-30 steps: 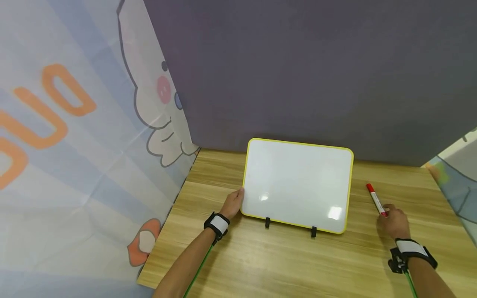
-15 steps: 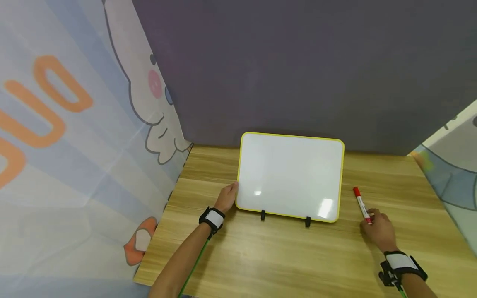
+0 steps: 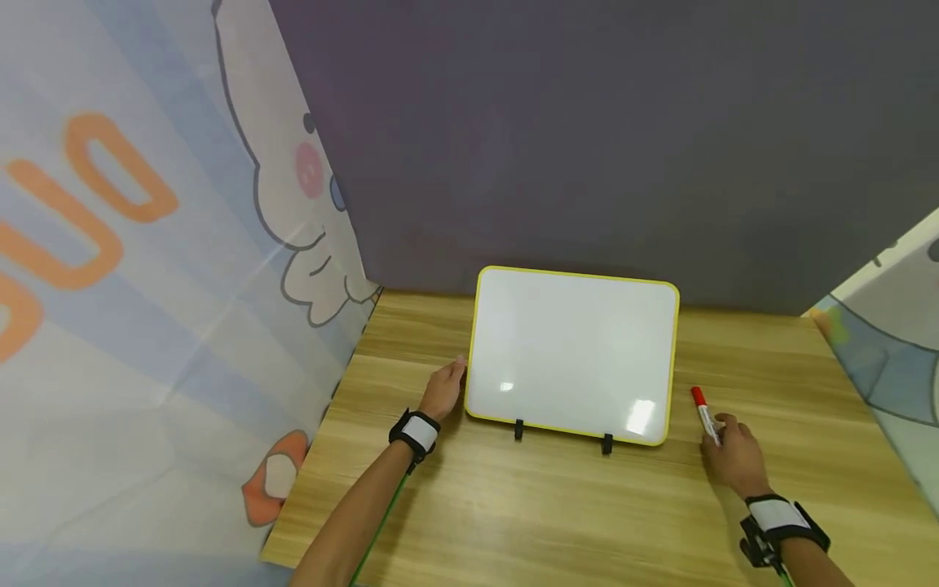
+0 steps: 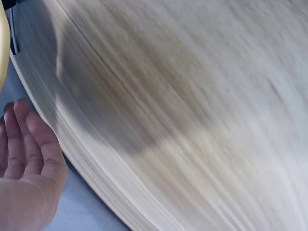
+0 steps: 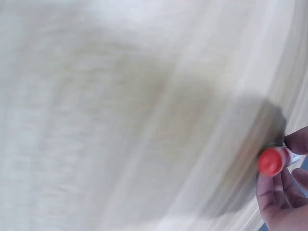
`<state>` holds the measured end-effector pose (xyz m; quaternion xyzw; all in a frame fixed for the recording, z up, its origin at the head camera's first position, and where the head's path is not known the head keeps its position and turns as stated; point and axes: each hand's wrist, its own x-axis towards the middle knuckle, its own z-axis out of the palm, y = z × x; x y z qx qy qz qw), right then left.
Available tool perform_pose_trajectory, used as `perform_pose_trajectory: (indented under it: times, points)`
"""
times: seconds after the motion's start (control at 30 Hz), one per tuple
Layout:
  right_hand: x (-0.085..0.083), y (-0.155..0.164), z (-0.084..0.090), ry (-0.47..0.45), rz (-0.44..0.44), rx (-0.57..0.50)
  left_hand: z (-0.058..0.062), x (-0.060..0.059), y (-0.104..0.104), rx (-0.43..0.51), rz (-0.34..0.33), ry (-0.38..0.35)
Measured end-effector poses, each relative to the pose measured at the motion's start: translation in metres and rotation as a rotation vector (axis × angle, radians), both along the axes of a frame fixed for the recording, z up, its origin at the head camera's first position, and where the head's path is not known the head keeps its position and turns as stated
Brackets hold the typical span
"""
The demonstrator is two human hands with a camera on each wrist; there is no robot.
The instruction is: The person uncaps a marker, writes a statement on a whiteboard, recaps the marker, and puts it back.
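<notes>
A whiteboard (image 3: 572, 359) with a yellow rim leans back on two black feet in the head view. Beside its lower left edge is my left hand (image 3: 441, 393), its fingers loosely bent and holding nothing. The left wrist view shows that palm and those relaxed fingers (image 4: 44, 139), with a strip of yellow rim above. To the right of the board, my right hand (image 3: 737, 458) pinches a red-capped white marker (image 3: 703, 410) at its near end. In the right wrist view the marker's round red end (image 5: 271, 161) sits between thumb and fingers, over the table.
The wood-grain table (image 3: 513, 522) meets a dark grey panel (image 3: 587, 147) behind the board. A printed cartoon cloth (image 3: 169, 342) hangs along the left edge, and more printed cloth (image 3: 902, 371) is at the right.
My right hand has come closer to the board and its fingers now cover the marker's near red end. My left hand stays by the board's left edge. The head view has shifted slightly.
</notes>
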<state>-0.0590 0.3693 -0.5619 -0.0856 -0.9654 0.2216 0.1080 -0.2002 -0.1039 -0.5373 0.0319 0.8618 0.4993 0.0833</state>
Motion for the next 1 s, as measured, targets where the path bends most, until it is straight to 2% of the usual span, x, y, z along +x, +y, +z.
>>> perform_pose_trajectory:
  times: [0.1, 0.23, 0.4, 0.53, 0.67, 0.73, 0.83, 0.9, 1.0]
  points:
    - [-0.003, 0.003, 0.010, -0.003, 0.015, -0.003, 0.001, -0.002, 0.002, 0.021, 0.007, 0.019]
    - [-0.009, 0.008, 0.031, 0.049, 0.012, 0.001, 0.004, -0.007, 0.004, 0.041, 0.036, 0.042]
    - [-0.024, 0.014, 0.076, 0.174, 0.014, -0.008, 0.010, -0.013, 0.002, 0.062, 0.068, 0.096]
    - [-0.044, 0.005, 0.108, 0.307, 0.092, -0.008, 0.019, -0.017, 0.000, 0.065, 0.141, 0.212]
    - [-0.072, -0.026, 0.127, 0.354, 0.284, 0.048, 0.035, -0.019, 0.008, 0.082, 0.198, 0.411]
    - [-0.087, -0.047, 0.131, 0.343, 0.405, 0.073, 0.045, -0.020, 0.016, 0.043, 0.172, 0.520]
    - [-0.108, -0.081, 0.133, 0.340, 0.574, 0.085, 0.060, -0.018, 0.032, -0.053, 0.069, 0.656]
    - [-0.119, -0.103, 0.134, 0.346, 0.665, 0.081, 0.069, -0.017, 0.042, -0.126, -0.021, 0.717]
    - [-0.131, -0.134, 0.134, 0.350, 0.774, 0.099, 0.079, -0.016, 0.054, -0.211, -0.137, 0.754]
